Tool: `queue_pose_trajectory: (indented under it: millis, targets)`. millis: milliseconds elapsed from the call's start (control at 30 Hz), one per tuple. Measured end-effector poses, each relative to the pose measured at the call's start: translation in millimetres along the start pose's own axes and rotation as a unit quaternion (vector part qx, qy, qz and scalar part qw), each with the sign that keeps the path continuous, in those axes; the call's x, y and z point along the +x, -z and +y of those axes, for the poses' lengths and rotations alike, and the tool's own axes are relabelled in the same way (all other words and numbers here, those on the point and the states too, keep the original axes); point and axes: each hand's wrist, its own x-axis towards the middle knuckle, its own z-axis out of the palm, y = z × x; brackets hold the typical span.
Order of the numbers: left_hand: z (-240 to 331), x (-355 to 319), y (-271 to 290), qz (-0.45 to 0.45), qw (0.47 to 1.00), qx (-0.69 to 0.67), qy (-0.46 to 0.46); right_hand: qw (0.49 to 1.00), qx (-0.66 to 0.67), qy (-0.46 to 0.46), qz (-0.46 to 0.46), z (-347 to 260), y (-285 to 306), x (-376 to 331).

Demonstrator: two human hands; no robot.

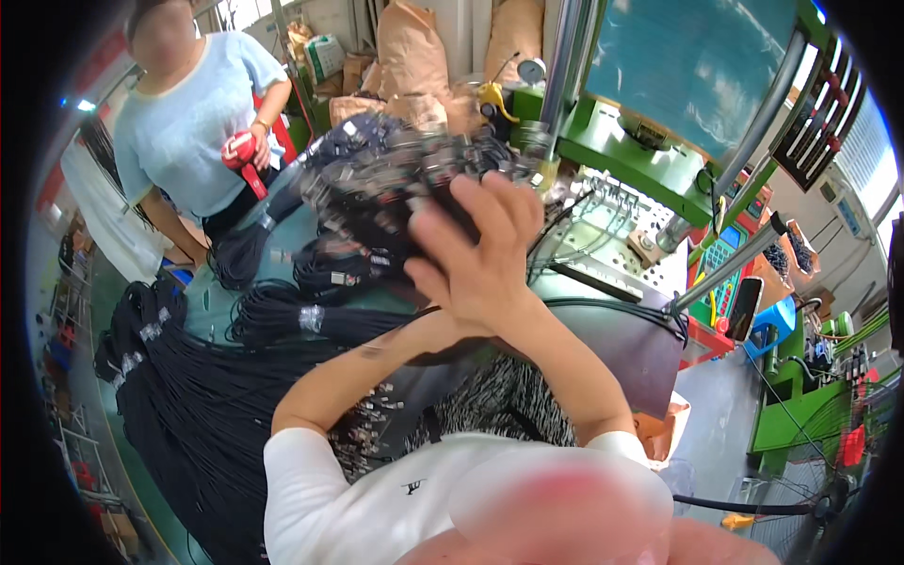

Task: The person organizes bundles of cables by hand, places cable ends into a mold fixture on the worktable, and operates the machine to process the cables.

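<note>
My right hand (480, 259) is spread, fingers apart, at the near side of a thick bunch of black cables with metal connector ends (377, 174). The bunch is smeared by motion, and whether the fingertips touch it I cannot tell. My left forearm (377, 372) crosses toward the right wrist, and the left hand is hidden behind the right one. Left of the bunch, coiled black cables (273, 315) tied with clear bands lie on the green tabletop (212, 306). A big pile of long black cables (207, 405) spreads at the left.
A green press machine (640, 146) with a perforated metal plate (612, 240) stands at the right, beside a control panel (725, 264). Across the table at the left, a person (202, 113) holds a red handheld tool (240, 155). Large brown sacks (414, 56) stand behind.
</note>
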Motion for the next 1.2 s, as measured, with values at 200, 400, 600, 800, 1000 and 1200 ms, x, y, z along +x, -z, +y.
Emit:
queue_pose_trajectory:
  millis: [200, 400, 600, 800, 1000, 1200]
  targets:
    - [-4, 6, 10, -0.043, 0.998, -0.038, -0.03, 0.876, 0.094, -0.344, 0.326, 74, 70, -55]
    - [-25, 10, 6, -0.057, 0.903, 0.395, -0.158, 0.443, 0.6, -0.656, 0.112, 65, 48, -97]
    - [-21, 9, -2, -0.08, 0.964, 0.234, 0.097, 0.698, 0.402, -0.592, -0.021, 11, 53, -52]
    - [-46, 9, -1, -0.131, 0.921, 0.353, 0.103, 0.717, 0.318, -0.611, 0.109, 15, 60, -39]
    - [-102, 7, 6, -0.183, 0.932, 0.314, -0.007, 0.492, 0.631, -0.55, 0.239, 16, 71, -158]
    - [-76, 10, -16, -0.173, 0.892, 0.41, 0.081, 0.707, 0.322, -0.615, -0.133, -20, 124, -152]
